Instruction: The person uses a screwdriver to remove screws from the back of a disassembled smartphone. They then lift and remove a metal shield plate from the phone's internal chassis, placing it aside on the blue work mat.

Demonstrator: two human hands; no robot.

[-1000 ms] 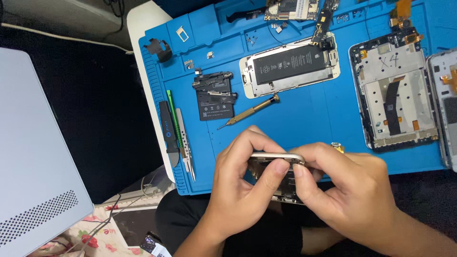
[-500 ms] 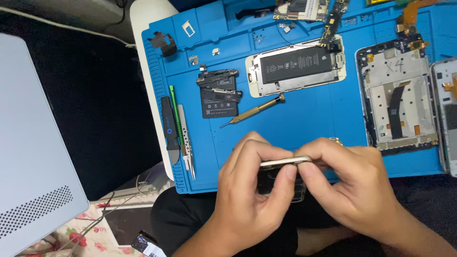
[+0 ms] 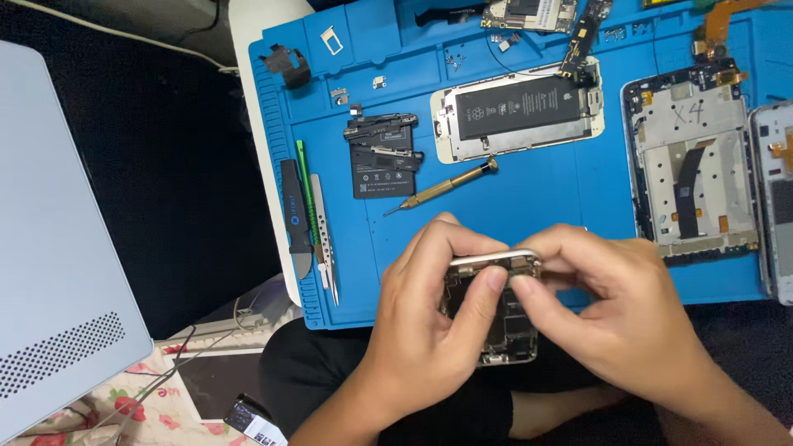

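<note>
Blue and ridged, the repair mat (image 3: 529, 206) fills the top of our view, with the work going on at its near edge, over our lap. Both our hands are closed on an opened phone body (image 3: 494, 310) with a pale metal frame, tilted so we see its top edge and the bare parts inside. Our left hand (image 3: 429, 330) cradles it from the left and beneath, thumb pressed on the upper rim. Our right hand (image 3: 628, 314) pinches the top right corner between thumb and fingers.

Compared with a second ago, the phone body has turned: then we saw mostly its thin edge held level, and now its insides face us more, with the fingertips gathered closer at the top corner. We judge that the work has settled on that corner, a prying or seating of a small part, though the part itself is hidden under the fingers.

Just beyond the hands a brass-handled screwdriver (image 3: 442, 188) lies untouched on the mat, with a black battery pack (image 3: 382, 162) beside it. Further up rests another opened phone (image 3: 519, 111), to the right a stripped phone frame (image 3: 690, 165), and along the mat's left edge a row of prying tools (image 3: 307, 223).
</note>
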